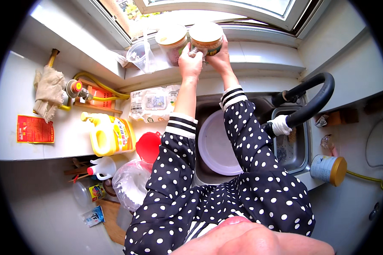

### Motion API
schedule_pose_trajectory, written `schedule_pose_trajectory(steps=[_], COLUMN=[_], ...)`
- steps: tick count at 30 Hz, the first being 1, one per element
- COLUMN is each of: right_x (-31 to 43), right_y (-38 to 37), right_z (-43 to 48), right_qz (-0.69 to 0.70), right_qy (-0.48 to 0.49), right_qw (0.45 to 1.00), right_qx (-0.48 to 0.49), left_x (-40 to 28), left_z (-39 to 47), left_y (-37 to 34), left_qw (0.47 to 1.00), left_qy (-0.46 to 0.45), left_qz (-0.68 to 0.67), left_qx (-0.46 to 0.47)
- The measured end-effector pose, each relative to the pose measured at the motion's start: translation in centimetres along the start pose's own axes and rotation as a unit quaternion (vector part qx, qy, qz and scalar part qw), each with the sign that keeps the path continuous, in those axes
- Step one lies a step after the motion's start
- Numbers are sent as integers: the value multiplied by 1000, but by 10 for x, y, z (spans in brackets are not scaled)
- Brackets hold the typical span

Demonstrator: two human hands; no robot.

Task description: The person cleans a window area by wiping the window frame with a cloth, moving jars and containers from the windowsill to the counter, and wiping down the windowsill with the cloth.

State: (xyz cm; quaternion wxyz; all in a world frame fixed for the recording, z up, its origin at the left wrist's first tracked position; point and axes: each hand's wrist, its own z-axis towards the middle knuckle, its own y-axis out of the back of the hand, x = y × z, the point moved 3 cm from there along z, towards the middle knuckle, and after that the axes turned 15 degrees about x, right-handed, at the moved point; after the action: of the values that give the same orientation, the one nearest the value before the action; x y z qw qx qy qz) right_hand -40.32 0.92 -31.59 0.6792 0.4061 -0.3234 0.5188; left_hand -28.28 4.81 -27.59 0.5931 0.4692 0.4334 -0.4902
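On the windowsill, my right hand (219,57) is wrapped around the right side of a lidded jar (206,33) with a pale lid and a printed label. My left hand (190,63) reaches up between this jar and a second lidded jar (172,41) to its left. Its fingers hold a crumpled whitish cloth or wrapper (198,51) against the front of the right jar. My left thumb is close to the second jar; whether they touch, I cannot tell. A clear plastic tub (139,54) is left of the jars.
Below my arms, a pale basin (215,146) sits in a steel sink (202,103). A black faucet (319,92) arches over the right side. Left are a wipes pack (153,103), a yellow jug (111,135) and a red bowl (148,147). A tin (326,169) lies right.
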Motion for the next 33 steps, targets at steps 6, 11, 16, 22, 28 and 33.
schedule_pose_trajectory(steps=[6,11,16,22,28,33], right_x=[-3,-7,6,19,81,131], right_y=[2,6,10,16,10,31], right_z=[-13,-14,-21,-61,-133,-219], right_qz=[-67,-18,7,130,247,233], right_qy=[-40,-33,-68,-34,-30,-113], right_qw=[997,999,997,990,965,951], right_qx=[-22,21,29,49,86,171], left_x=[13,17,24,-15,-58,-79], left_z=[26,34,32,-19,-118,-236], left_y=[-8,-10,-5,-2,25,30], left_qw=[961,972,972,968,968,971], left_qy=[78,101,75,80,40,100], left_qz=[-207,-99,-44,101,201,170], left_qx=[167,188,216,215,146,136])
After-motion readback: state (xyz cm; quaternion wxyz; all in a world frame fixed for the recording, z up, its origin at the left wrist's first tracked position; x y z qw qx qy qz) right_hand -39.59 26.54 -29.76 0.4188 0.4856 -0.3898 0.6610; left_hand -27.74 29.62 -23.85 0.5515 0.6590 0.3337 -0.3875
